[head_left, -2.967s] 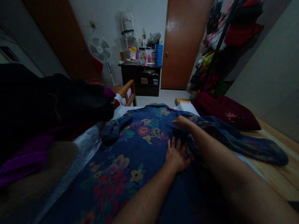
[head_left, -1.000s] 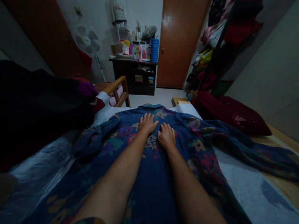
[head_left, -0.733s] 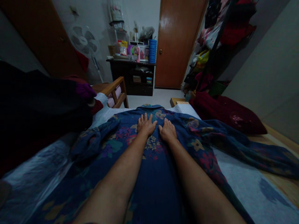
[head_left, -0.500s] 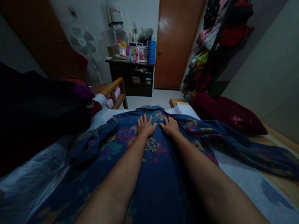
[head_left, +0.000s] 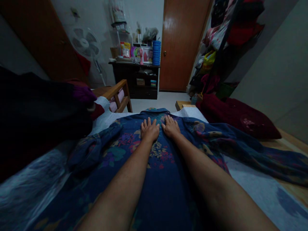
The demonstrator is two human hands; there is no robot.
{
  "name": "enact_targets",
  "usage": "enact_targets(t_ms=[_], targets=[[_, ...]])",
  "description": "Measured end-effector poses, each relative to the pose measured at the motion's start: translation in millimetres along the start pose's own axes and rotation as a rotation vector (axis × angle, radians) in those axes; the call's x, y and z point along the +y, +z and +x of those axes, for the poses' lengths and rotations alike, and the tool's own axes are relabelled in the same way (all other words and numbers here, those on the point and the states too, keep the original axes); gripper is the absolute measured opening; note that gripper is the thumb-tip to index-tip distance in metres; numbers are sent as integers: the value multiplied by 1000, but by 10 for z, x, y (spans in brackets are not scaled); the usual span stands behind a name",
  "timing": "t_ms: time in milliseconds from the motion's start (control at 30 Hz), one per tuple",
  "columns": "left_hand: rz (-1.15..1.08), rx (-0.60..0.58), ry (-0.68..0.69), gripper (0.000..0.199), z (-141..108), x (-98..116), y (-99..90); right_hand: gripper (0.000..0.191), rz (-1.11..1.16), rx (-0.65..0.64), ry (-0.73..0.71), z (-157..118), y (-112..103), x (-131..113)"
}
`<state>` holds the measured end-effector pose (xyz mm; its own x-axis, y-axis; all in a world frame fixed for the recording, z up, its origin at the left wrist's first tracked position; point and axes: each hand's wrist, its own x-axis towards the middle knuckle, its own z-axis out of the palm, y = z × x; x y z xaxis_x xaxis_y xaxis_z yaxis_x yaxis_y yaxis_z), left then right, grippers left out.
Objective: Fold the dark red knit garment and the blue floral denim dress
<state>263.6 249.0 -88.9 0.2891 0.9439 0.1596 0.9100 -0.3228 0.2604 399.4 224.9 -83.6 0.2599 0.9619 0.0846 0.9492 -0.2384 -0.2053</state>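
A dark blue floral shirt [head_left: 166,179] lies spread out before me, its collar at the far end. One sleeve stretches out to the right, and the other is bunched at the left. My left hand [head_left: 150,130] rests flat on the shirt's upper part, fingers spread and pointing at the collar. Close beside it, my right hand [head_left: 171,127] also lies palm down on the cloth, just below the collar, with its fingers outstretched. Neither hand grips the fabric. Under the shirt is a whitish sheet [head_left: 247,175].
A heap of dark clothes [head_left: 40,112] stands at the left. On the right lies a maroon pillow [head_left: 238,117]. Beyond are a wooden chair [head_left: 120,93], a white fan [head_left: 86,43], a dark cabinet [head_left: 134,91], a closed door [head_left: 185,45] and hanging bags [head_left: 209,61].
My right hand has slid slightly left and toward the collar, closer to my left hand. My left hand has barely shifted. The shirt lies nearly the same.
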Motion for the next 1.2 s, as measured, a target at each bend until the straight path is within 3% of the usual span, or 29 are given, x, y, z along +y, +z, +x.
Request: enact_targets(t_ms=[100,233,367,467,667,1000,1200], targets=[[11,3,4,56,1,-3,-1,63,-16,-32,-19,45,-55,58],[12,1,6,57,-3,-8,-12,40,-94,-91,-30,214,-356,255],[1,-4,5,56,-6,-11,-26,37,-156,-41,5,333,-716,477],[1,-14,1,56,-9,-7,-36,33,-244,-11,20,325,-851,619],[9,-7,15,56,-19,0,-54,28,-385,-36,-14,278,-789,741],[6,-11,17,55,-20,-4,-49,34,-409,47,-72,269,-646,771],[3,-19,11,55,-15,6,-59,38,-204,152,214,418,-745,817]])
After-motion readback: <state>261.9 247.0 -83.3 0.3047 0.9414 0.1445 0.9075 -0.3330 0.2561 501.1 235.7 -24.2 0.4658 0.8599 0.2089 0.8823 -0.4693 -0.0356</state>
